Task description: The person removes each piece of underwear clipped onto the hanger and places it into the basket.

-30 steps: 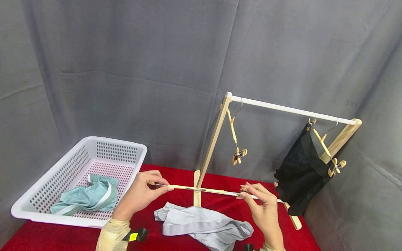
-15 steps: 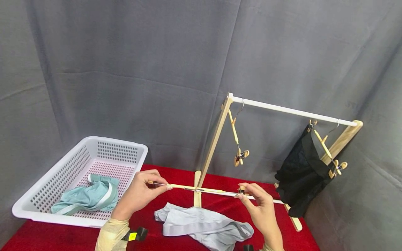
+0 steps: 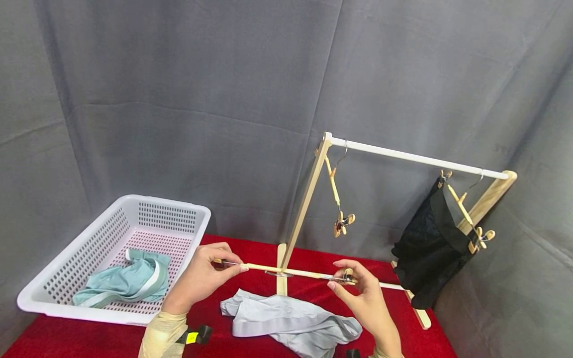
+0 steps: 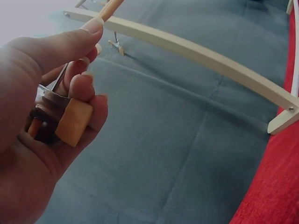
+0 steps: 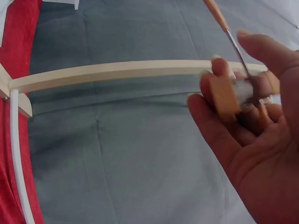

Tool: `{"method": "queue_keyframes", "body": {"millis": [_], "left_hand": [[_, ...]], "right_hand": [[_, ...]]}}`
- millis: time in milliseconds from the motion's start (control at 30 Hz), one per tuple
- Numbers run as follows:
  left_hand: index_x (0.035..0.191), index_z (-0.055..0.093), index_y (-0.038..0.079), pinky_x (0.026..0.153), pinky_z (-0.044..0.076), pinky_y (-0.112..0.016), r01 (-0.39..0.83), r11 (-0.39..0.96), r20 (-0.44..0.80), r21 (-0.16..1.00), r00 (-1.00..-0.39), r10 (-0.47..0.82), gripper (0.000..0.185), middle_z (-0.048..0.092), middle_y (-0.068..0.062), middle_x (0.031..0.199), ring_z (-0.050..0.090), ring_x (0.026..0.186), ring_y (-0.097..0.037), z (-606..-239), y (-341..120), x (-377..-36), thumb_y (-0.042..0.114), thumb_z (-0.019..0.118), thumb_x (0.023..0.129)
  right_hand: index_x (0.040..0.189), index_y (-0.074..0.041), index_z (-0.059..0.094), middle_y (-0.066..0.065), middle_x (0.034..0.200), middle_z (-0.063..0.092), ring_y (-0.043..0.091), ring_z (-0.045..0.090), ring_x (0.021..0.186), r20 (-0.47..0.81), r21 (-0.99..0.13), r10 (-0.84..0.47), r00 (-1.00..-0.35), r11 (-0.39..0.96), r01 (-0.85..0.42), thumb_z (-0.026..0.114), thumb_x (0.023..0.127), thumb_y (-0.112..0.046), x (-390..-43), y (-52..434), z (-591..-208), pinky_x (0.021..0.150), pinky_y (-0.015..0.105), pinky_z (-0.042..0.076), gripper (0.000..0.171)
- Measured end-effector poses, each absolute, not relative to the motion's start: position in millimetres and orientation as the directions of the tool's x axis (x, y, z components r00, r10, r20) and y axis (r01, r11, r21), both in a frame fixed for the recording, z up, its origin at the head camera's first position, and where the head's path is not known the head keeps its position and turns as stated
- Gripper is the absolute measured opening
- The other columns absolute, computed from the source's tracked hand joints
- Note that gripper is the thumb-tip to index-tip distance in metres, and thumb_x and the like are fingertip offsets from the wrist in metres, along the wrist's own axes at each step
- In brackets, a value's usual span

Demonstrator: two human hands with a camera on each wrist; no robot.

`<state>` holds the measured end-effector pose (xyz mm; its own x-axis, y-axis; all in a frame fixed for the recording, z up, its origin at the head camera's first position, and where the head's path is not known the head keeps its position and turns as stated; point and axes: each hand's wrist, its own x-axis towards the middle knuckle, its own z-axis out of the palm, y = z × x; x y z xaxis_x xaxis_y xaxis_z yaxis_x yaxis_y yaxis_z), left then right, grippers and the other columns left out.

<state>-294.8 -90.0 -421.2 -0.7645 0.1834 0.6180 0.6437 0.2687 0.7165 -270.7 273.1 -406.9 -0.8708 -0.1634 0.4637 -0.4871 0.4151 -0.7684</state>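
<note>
A wooden clip hanger (image 3: pixel 264 268) is held level between both hands. My left hand (image 3: pixel 199 278) pinches its left end between thumb and fingers. In the left wrist view, the left clip (image 4: pixel 74 122) sits against the palm and curled fingers. At the other end my right hand (image 3: pixel 364 293) has its fingers curled round the right clip (image 5: pixel 225 95), with the thumb held apart from the fingertips. Under the hanger, a crumpled light grey pair of underpants (image 3: pixel 291 320) lies on the red cloth.
A white perforated basket (image 3: pixel 203 219) at left holds a teal garment (image 3: pixel 130 278). Behind my right hand stands a wooden rack with a white rail (image 3: pixel 412 156). On it hang a bare clip hanger (image 3: pixel 332 184) and another carrying a black garment (image 3: pixel 425 243). Grey fabric backs everything.
My right thumb and index finger have shifted left and spread apart, and the right clip has turned in the fingers. The hanger tilts slightly with it. The left hand stays nearly still.
</note>
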Motion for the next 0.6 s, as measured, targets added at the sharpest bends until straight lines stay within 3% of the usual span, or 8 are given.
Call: {"method": "queue_keyframes", "body": {"millis": [233,367,500,600], "left_hand": [[0.088,0.081,0.019,0.060,0.054,-0.025,0.621,0.261,0.590,0.739,-0.784,0.193,0.017,0.067,0.010,0.076,0.059,0.067,-0.007,-423,-85,-295,0.006,0.086,0.079],[0.107,0.078,0.016,0.064,0.056,-0.026,0.607,0.289,0.573,0.741,-0.795,0.200,0.031,0.068,0.007,0.082,0.061,0.070,-0.007,-422,-81,-295,0.005,0.086,0.078],[0.143,0.054,0.014,0.086,0.056,-0.034,0.587,0.347,0.557,0.732,-0.808,0.193,0.069,0.065,-0.001,0.113,0.062,0.097,-0.013,-422,-73,-296,0.008,0.084,0.081],[0.158,0.026,0.012,0.104,0.047,-0.049,0.541,0.355,0.514,0.762,-0.839,0.177,0.087,0.050,-0.008,0.139,0.052,0.123,-0.024,-424,-66,-297,0.012,0.078,0.088]], "right_hand": [[0.091,-0.015,0.073,0.003,0.081,0.072,0.012,0.063,0.068,0.424,-0.770,-0.170,-0.890,0.450,-0.453,0.084,0.082,-0.003,-268,273,-408,0.064,0.027,0.058,0.019],[0.084,-0.012,0.071,0.002,0.079,0.073,0.011,0.066,0.065,0.444,-0.766,-0.194,-0.875,0.424,-0.483,0.084,0.081,-0.002,-267,273,-408,0.062,0.028,0.059,0.016],[0.083,-0.010,0.069,0.004,0.077,0.073,0.009,0.067,0.066,0.519,-0.727,-0.184,-0.835,0.418,-0.545,0.083,0.081,0.001,-268,278,-407,0.060,0.024,0.057,0.017],[0.083,-0.010,0.070,0.004,0.077,0.073,0.005,0.066,0.066,0.580,-0.685,-0.148,-0.801,0.444,-0.578,0.083,0.080,0.003,-267,283,-406,0.056,0.021,0.053,0.019]]}}
